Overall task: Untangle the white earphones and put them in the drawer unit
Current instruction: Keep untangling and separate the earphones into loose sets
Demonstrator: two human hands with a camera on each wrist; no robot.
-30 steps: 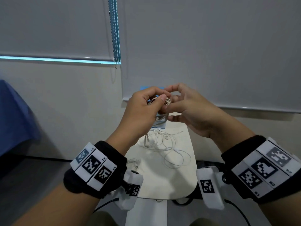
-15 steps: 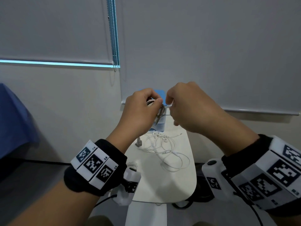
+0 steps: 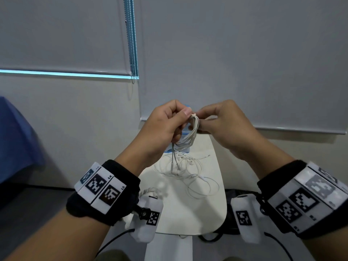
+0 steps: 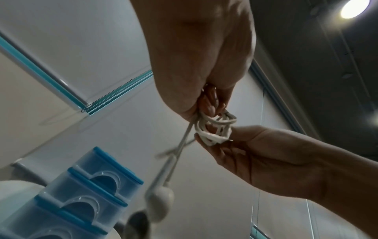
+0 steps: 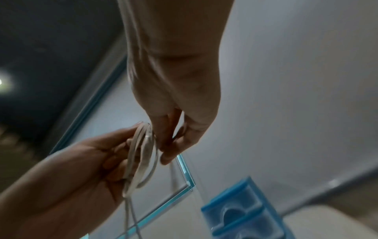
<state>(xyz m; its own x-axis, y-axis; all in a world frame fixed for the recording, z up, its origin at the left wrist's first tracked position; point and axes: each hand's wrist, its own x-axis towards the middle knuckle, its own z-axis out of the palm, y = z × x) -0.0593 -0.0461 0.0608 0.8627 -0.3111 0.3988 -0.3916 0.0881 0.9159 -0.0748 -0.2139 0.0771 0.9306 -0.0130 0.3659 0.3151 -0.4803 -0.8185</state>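
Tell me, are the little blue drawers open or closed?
Closed. The drawers of the drawer unit that show sit flush in their frame; none is pulled out, and the earphones are up in both hands.

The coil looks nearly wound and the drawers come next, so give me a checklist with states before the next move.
1. Left hand grips the coil: ok.
2. Right hand pinches the coil's top: ok.
3. Whole cord wound in: not ok; two strands and an earbud hang below.
4. Table free of other cords: not ok; a loose tangle lies there.
5. A drawer open in the drawer unit: not ok; the visible drawers look shut.
6. Coil free of knots: cannot tell.
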